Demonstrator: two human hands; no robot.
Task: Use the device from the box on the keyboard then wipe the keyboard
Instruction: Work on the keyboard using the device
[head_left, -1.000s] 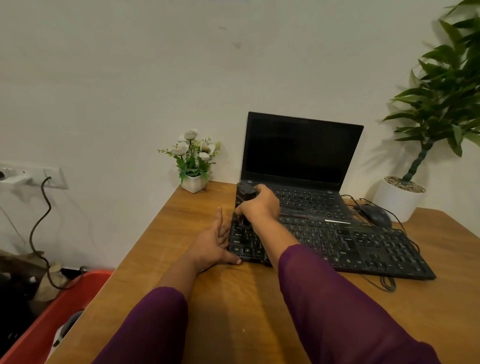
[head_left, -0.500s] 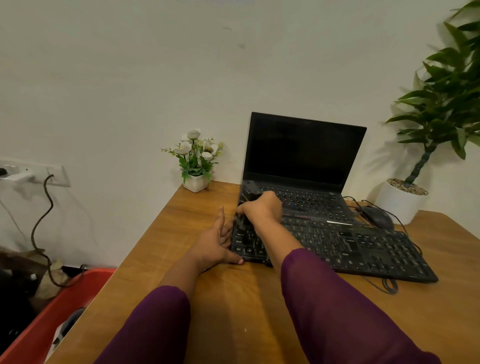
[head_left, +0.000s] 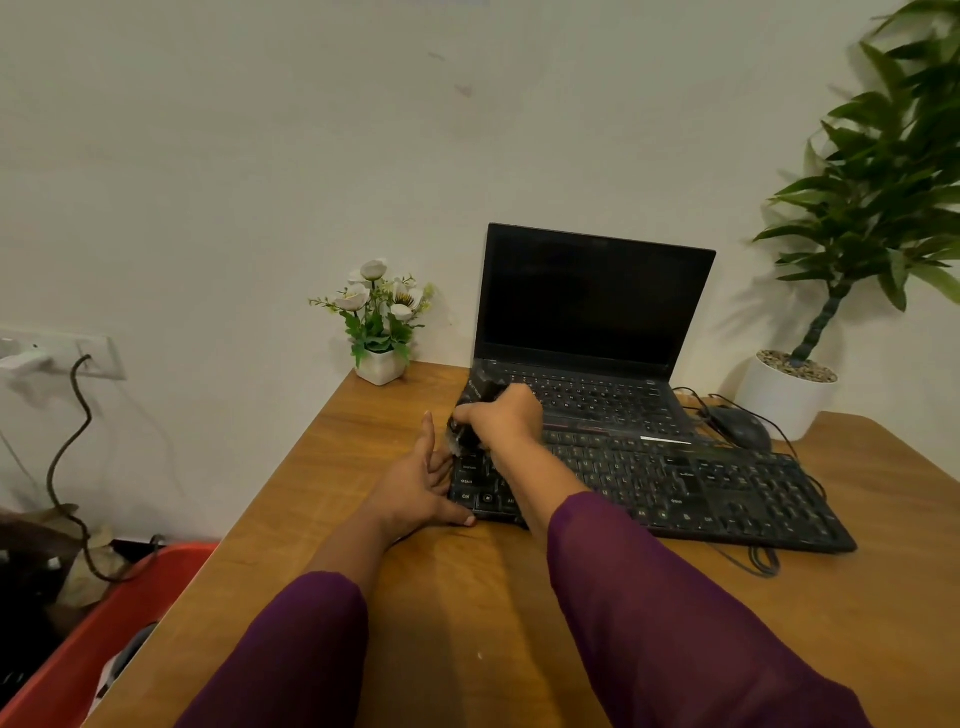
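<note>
Left hand (head_left: 415, 488) rests on the table (head_left: 332, 467), fingers (head_left: 427, 439) straight and close together along the left edge of the keyboard (head_left: 701, 493); just beyond, right hand (head_left: 506, 421) fingers curl round the black device (head_left: 475, 395), lower end at the keyboard's far-left corner, laptop (head_left: 592, 306) behind.

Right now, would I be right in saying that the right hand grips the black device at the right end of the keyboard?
Not quite: the head view shows the right hand gripping the black device at the left end of the keyboard, not the right end.
</note>
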